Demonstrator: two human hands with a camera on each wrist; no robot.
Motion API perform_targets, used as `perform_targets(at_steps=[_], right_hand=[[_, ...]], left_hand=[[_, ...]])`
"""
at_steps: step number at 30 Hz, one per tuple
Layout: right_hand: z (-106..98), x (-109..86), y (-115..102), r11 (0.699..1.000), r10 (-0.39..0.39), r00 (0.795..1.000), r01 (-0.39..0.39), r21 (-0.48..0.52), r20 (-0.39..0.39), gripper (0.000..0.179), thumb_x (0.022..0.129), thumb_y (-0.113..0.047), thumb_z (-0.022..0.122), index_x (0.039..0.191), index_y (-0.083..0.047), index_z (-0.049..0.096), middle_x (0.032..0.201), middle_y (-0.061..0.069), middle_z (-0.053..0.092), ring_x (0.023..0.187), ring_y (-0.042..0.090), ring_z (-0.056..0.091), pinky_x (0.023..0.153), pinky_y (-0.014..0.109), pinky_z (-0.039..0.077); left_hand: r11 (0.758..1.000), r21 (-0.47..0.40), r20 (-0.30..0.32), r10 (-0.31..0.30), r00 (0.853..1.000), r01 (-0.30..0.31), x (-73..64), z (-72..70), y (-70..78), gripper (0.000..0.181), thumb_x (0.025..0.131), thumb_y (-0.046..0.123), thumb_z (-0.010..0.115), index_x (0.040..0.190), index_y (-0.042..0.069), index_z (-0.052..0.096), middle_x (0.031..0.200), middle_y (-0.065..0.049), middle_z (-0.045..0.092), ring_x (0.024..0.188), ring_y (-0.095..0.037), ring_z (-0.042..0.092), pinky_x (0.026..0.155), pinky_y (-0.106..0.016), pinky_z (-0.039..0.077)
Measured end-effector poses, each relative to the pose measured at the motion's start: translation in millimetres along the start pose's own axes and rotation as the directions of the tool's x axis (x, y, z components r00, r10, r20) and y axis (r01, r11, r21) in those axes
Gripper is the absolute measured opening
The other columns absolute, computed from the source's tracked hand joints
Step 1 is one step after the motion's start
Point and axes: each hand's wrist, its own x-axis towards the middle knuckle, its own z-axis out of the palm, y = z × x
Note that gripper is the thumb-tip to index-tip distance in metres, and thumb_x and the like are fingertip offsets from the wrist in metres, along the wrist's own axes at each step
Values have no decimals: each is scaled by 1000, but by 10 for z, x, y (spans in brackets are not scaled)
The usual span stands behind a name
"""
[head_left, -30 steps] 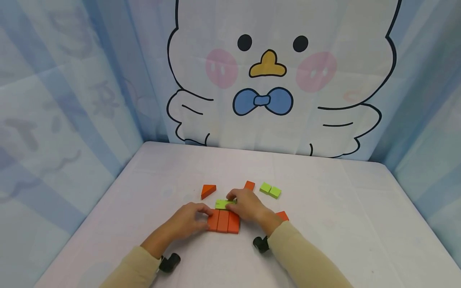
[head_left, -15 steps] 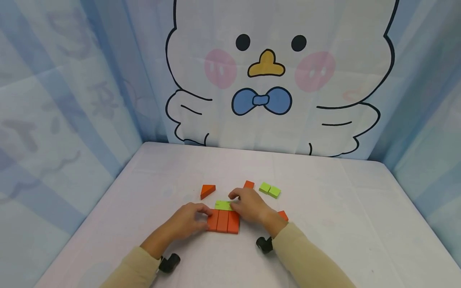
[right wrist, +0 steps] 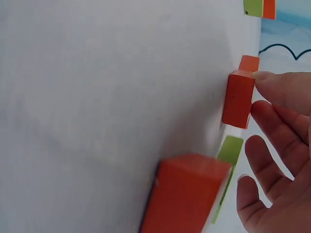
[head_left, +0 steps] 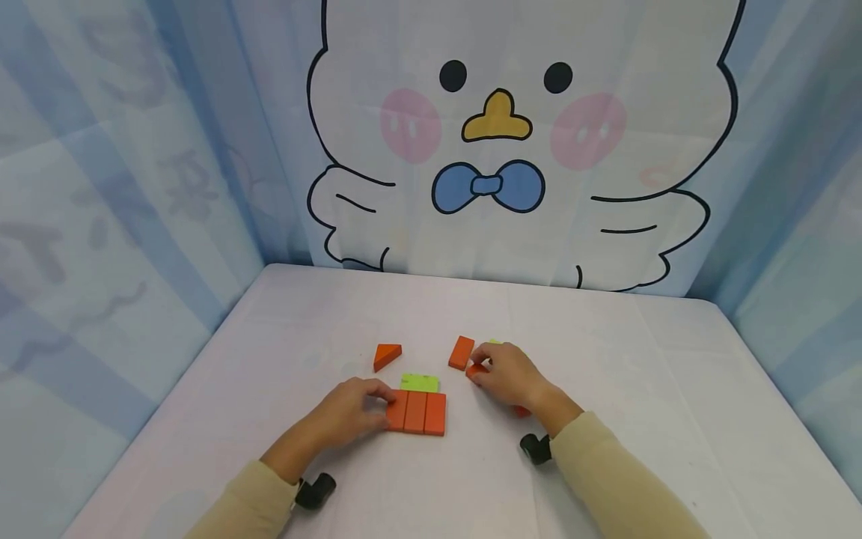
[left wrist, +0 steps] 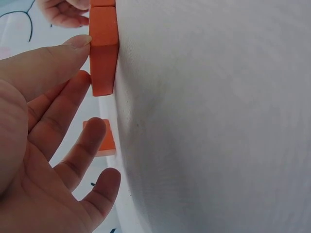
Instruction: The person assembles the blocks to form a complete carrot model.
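In the head view, three orange wooden blocks [head_left: 415,412] lie side by side, with a green block [head_left: 420,382] along their far edge. My left hand [head_left: 352,410] rests its thumb and index fingertips against the leftmost orange block [left wrist: 103,51]; the other fingers are spread loosely in the left wrist view. To the right, my right hand [head_left: 513,378] pinches a loose orange block [right wrist: 238,99] between thumb and index finger, low over the table. Another orange block [head_left: 461,352] lies just beyond it.
An orange triangular block [head_left: 387,356] lies behind the row. Green blocks [right wrist: 230,154] sit beyond the right hand, mostly hidden in the head view. A further orange block [right wrist: 187,191] lies near the right wrist. A cartoon-printed curtain [head_left: 498,239] stands behind the table [head_left: 640,359].
My right hand has left the green block by the row and moved right to a loose orange block, now between its fingertips. The left hand has stayed at the row.
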Motion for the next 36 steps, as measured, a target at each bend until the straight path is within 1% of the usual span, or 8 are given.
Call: perform_targets(at_steps=[5,10,17,20,25,28,32,36], right_hand=[[-99,-22,91,1000,14,1000,-14,-13,24,25,92,-15,70,117,-10,69,112,5,66,104,26,57,96,46,48],[-212,-48,205,999,48,999,-48,4,6,33,93,-17,70,124,-7,66,120,9,65,107,29,56,98,48,47],[-285,-61,412,988,154,987,-154,-2,-39,44,94,-16,66,135,-3,58,133,18,59,118,37,52,105,55,41],[-272,-60,475,985,173,984,-174,-15,-49,46,94,-18,65,136,-1,57,136,19,58,123,39,50,106,56,39],[-257,-59,514,985,162,985,-165,-43,-58,41,95,-18,64,131,1,60,129,18,62,118,38,54,104,55,41],[-267,-70,495,988,151,986,-153,-34,-68,40,95,-18,64,131,1,60,128,18,63,115,37,55,101,54,43],[-290,-83,422,994,105,991,-105,7,-89,38,95,-18,65,130,-1,62,125,16,63,112,34,57,96,51,47],[-296,-80,292,998,54,996,-51,34,-77,37,95,-17,65,129,-2,62,122,13,64,108,30,57,91,46,50]], left_hand=[[1000,-4,-6,5,1000,-5,-5,5,-7,31,85,13,81,113,17,71,115,4,66,121,-27,55,103,-50,43],[1000,-10,-10,17,1000,-17,-10,8,-10,31,84,13,82,113,16,71,114,4,66,120,-27,55,103,-50,43],[1000,-12,-5,5,1000,-5,-18,2,-2,31,84,14,82,113,17,71,114,4,66,120,-27,55,103,-50,43],[1000,-11,-5,-2,1000,2,-20,5,3,31,84,13,82,112,17,71,114,4,66,120,-26,56,102,-49,44],[1000,-11,-8,-3,1000,3,-23,7,9,30,84,13,82,112,16,71,113,4,67,120,-26,56,103,-49,44],[1000,-7,-7,-2,1000,2,-22,9,5,30,84,14,82,112,16,71,113,5,67,120,-26,56,103,-49,43],[1000,-3,-6,4,1000,-4,-19,9,1,30,84,14,82,112,16,71,113,5,66,120,-27,55,103,-49,43],[1000,-1,-7,14,1000,-14,-18,-3,3,29,85,14,81,112,16,70,113,4,66,119,-27,56,103,-49,43]])
